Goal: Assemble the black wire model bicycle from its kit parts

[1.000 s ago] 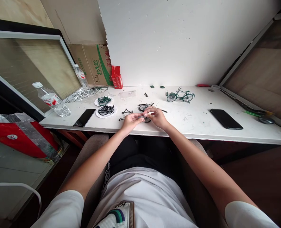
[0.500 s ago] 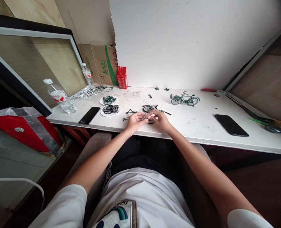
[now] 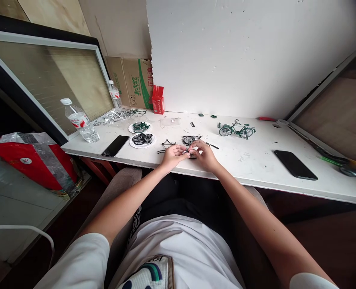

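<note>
My left hand (image 3: 172,155) and my right hand (image 3: 204,154) meet over the near edge of the white table (image 3: 250,160). Both pinch one small black model-bicycle wheel part (image 3: 189,153) between their fingertips. Just behind the hands lie a black wheel (image 3: 189,139), a small black frame piece (image 3: 167,143) and a thin black rod (image 3: 211,145). A finished green model bicycle (image 3: 237,129) stands further back on the right.
Two white paper plates (image 3: 142,140) hold dark bicycle parts. A black phone (image 3: 116,145) lies left, another phone (image 3: 295,164) right. Water bottles (image 3: 80,121), clear parts sprues (image 3: 113,116), a red box (image 3: 158,100) and a cardboard carton (image 3: 134,82) stand at the back left.
The view has shifted a little. Both hands stay together at the table's near edge on the same small part, with only slight finger movement.
</note>
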A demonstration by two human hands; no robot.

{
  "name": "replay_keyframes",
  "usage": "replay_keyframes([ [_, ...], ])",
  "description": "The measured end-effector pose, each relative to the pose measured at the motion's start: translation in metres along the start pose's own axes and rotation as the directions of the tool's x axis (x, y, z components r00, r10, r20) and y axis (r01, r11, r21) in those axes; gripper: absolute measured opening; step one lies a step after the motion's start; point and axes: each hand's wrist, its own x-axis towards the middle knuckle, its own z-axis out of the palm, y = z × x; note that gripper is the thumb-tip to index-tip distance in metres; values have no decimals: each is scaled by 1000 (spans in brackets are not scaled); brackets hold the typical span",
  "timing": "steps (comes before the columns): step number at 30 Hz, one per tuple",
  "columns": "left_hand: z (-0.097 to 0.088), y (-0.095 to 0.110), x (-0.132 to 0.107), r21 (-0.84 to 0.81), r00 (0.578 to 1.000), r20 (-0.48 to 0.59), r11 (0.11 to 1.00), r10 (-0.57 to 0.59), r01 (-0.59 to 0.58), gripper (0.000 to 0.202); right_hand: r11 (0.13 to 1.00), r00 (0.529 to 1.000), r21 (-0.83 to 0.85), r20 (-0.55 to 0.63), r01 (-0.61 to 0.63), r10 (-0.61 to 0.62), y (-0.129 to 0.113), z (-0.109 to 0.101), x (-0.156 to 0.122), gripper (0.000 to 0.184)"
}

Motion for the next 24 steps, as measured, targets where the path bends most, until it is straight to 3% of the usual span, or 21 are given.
replay_keyframes([
  [17,2,1,0,5,1000,-8,1000,-20,20,53,1000,1000,11,13,7,-7,7,6,-3,19],
  [24,1,-7,0,28,998,-43,999,46,-45,48,999,999,-30,29,21,-20,0,5,-2,17],
])
